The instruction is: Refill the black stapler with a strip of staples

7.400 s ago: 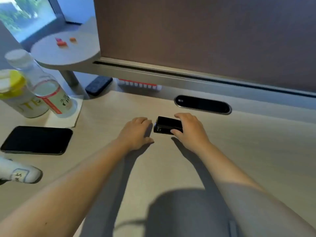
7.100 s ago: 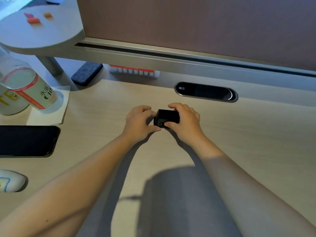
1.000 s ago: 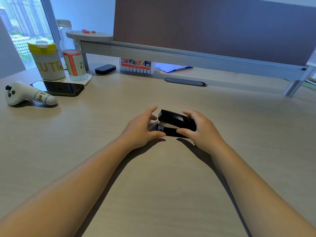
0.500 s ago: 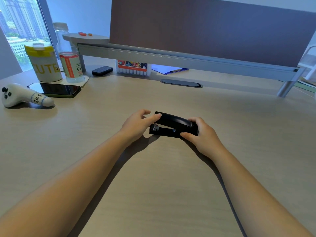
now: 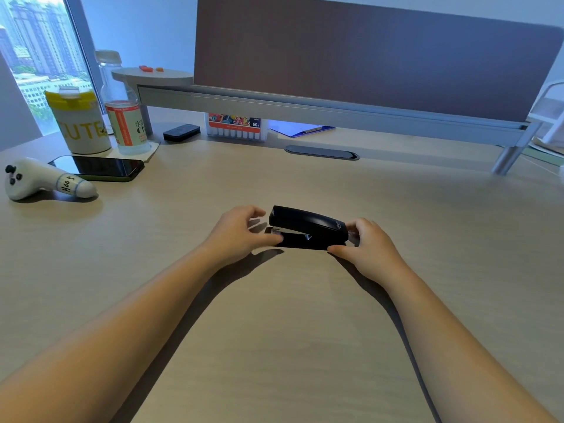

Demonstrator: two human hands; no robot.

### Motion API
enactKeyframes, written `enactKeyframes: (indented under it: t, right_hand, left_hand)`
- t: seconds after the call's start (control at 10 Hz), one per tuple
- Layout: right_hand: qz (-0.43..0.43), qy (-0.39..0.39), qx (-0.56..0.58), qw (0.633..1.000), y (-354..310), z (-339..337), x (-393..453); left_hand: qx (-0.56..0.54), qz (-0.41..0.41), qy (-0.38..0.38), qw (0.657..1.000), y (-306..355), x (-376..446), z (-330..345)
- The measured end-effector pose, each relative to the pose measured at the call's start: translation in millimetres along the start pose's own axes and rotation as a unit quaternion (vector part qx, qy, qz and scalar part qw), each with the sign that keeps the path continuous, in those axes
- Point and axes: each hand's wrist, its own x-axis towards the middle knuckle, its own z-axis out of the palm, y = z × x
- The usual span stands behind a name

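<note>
The black stapler point(image 5: 308, 225) lies on the wooden desk point(image 5: 274, 331) in the middle of the head view, its top arm down over the base and its front end pointing left. My right hand point(image 5: 370, 249) grips its rear end between thumb and fingers. My left hand point(image 5: 235, 234) is at the front end; its thumb touches the side of the base, and its fingers are spread and lifted off the top. No loose strip of staples is visible.
At the far left lie a white controller point(image 5: 39, 182) and a black phone point(image 5: 97, 168). Behind them stand a yellow-lidded cup point(image 5: 80, 125) and a bottle point(image 5: 122, 117). A marker box point(image 5: 236, 127), a black eraser point(image 5: 181, 132) and a cable slot point(image 5: 322, 152) sit under the partition point(image 5: 366, 56).
The stapler's top arm came down onto the base under my left fingers. Those fingers have now lifted off the top, while my right hand stays on the rear end.
</note>
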Motion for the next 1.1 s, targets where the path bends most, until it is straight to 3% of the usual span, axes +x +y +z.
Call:
enactKeyframes:
  t: [0.1,0.3,0.8,1.1]
  right_hand:
    - [-0.003,-0.009,-0.019,1.000,-1,-3,-1]
    - [-0.003,0.001,-0.043,0.999,-2,1,16]
    - [0.027,0.051,-0.037,0.998,9,16,156]
    - [0.023,0.069,-0.062,0.995,18,22,162]
  left_hand:
    - [0.096,0.010,0.003,0.995,0,0,2]
    - [0.130,0.003,0.025,0.991,-2,20,0]
    - [0.135,-0.012,0.027,0.990,-10,170,8]
    - [0.167,-0.014,0.036,0.985,-11,177,12]
